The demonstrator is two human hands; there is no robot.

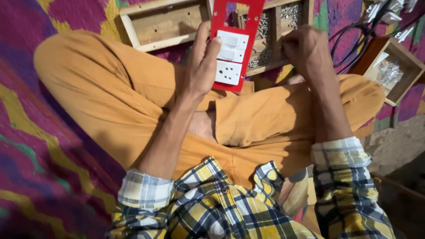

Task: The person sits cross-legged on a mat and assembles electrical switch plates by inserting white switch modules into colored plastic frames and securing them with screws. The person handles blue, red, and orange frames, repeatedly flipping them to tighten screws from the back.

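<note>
- The left hand (202, 62) grips a red switch plate (233, 42) by its left edge, fingers curled behind it and the thumb pressed on the front beside the white switches (232, 46).
- A white socket (228, 72) sits at the plate's lower end, held upright over the lap.
- The right hand (306, 49) is closed in a loose fist at the near edge of a wooden tray of screws (265, 33); what it pinches cannot be told.
- An empty-looking wooden frame (164, 22) lies at the far left on the patterned rug (40, 146).
- Black cables (354, 37) and a small wooden box (392, 66) lie at the far right.
</note>
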